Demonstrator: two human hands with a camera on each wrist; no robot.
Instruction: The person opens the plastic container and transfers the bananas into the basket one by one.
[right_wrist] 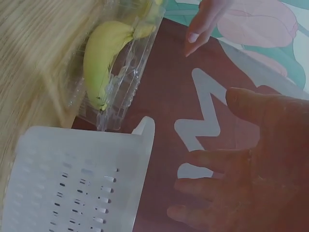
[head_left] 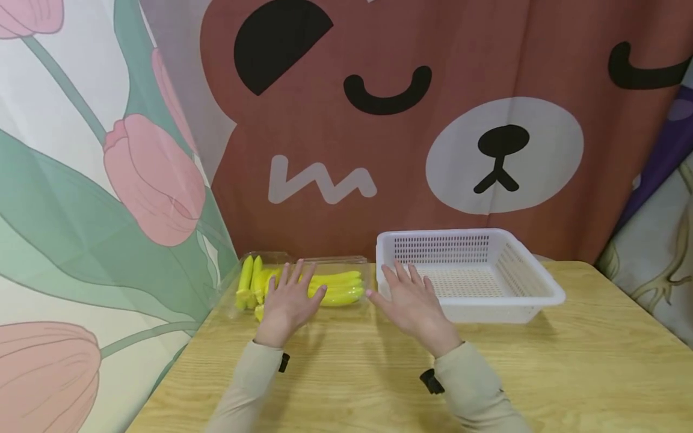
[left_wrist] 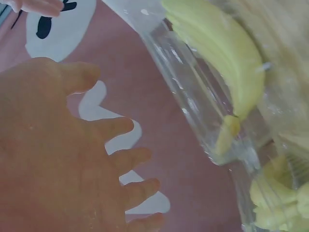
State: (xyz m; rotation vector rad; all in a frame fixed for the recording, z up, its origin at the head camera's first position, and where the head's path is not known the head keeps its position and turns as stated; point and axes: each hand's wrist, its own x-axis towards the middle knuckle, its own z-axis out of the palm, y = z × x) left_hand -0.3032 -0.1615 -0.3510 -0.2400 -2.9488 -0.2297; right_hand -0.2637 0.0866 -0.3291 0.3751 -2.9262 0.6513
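Observation:
A clear plastic tray [head_left: 361,262] at the back left of the wooden table [head_left: 379,385] holds yellow bananas [head_left: 338,288]. My left hand [head_left: 289,296] hovers flat over them with fingers spread, holding nothing. In the left wrist view its open palm [left_wrist: 58,159] is beside the clear tray wall [left_wrist: 193,101] and a banana [left_wrist: 217,63]. My right hand [head_left: 411,304] hovers open just right of the tray, at the front left corner of a white slotted basket [head_left: 533,282]. The right wrist view shows that open hand [right_wrist: 241,169], the basket [right_wrist: 77,179] and a banana [right_wrist: 104,55].
A curtain with a brown bear face [head_left: 433,120] hangs right behind the table, and a tulip-print curtain [head_left: 97,180] closes the left side. The white basket holds nothing visible. Bare table stretches toward me and to the right.

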